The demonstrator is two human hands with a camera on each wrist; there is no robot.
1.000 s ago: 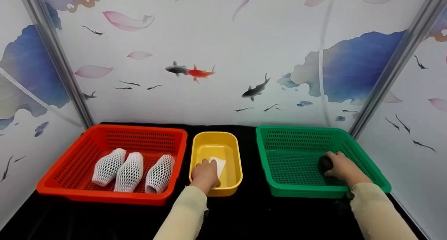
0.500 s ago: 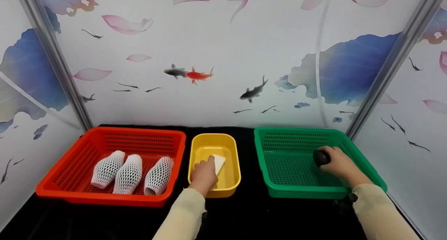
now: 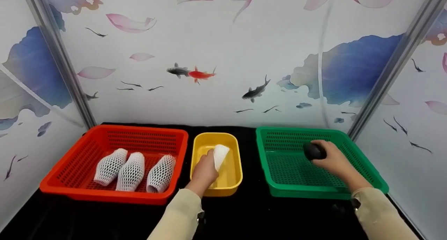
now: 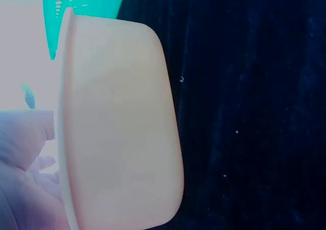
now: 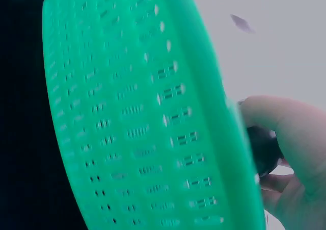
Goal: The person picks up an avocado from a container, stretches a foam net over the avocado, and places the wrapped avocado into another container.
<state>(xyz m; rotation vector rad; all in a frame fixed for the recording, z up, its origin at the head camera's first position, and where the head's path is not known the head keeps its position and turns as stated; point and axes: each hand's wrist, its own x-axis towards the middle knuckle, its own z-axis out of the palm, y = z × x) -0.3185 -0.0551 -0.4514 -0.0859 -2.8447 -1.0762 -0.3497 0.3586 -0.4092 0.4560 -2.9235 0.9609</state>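
My left hand pinches a flattened white foam net sleeve over the yellow tray. In the left wrist view the tray's pale side wall hides much of that hand, and the sleeve is out of sight. Over the green basket, my right hand grips a dark, roundish, fruit-like object between thumb and fingers. The right wrist view shows this dark object partly behind the basket's rim, with the thumb and fingers of the right hand around it.
At the left stands a red basket with three bulging white foam net sleeves lying in it. Black cloth covers the table. A printed white panel rises behind, with side panels on metal posts.
My left hand has lifted the foam net sleeve up from the tray's floor. The right hand has raised the dark roundish object and moved it left over the green basket.
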